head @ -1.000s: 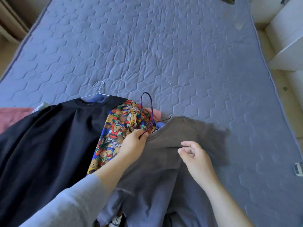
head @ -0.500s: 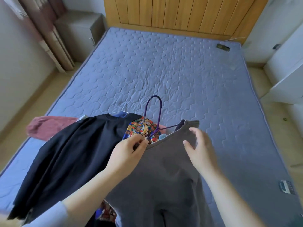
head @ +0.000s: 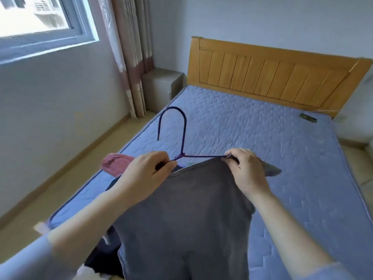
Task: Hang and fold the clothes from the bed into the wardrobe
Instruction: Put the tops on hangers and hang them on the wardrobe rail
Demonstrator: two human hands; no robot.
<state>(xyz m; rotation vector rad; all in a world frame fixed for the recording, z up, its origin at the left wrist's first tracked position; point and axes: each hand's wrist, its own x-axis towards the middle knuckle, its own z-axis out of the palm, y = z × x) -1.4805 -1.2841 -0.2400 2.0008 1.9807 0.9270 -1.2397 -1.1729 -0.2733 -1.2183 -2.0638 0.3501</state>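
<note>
Grey shirt [head: 187, 209], purple hanger [head: 182, 136], pinched between fingers [head: 232, 158]

- No text, label, brand, number or sign can be read anywhere in view.
- The small dark object [head: 308, 118] on the bed [head: 262, 130], far beyond the right hand [head: 245, 170], is too small and blurred for any marking on it to be made out.
</note>
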